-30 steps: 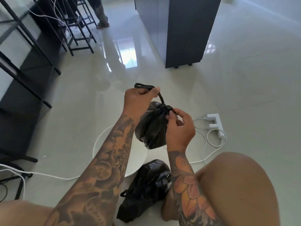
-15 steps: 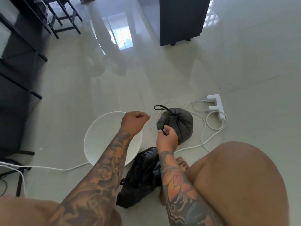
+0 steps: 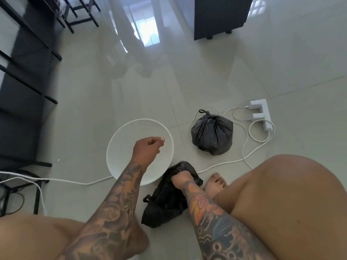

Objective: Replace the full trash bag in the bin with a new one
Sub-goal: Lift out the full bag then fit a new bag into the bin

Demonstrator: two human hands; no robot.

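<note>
Crouching low over a glossy tiled floor, a person; both knees frame the bottom of the head view. Right hand down on a crumpled black new bag lying on the floor just in front of the right foot; its fingers are curled into the plastic near the bag's top end, gripping a fold. One loop handle of that bag pokes out at its left edge. Left hand raised over the white bin, fingers curled loosely inward, thumb against forefinger, nothing visible between them. Bin round, open, seen from above, standing on the floor; the new bag lies just beside its near right rim.

Full trash bag, dark grey, knotted at the top with a short loop sticking up, sits on the floor to the right of the bin, apart from both hands. White power strip farther right, plugs in it; a white cable curls round the full bag and runs leftward across the floor, behind the new bag and past the bin's near edge. Dark cabinet on short feet at top. Black metal frames along the left.
</note>
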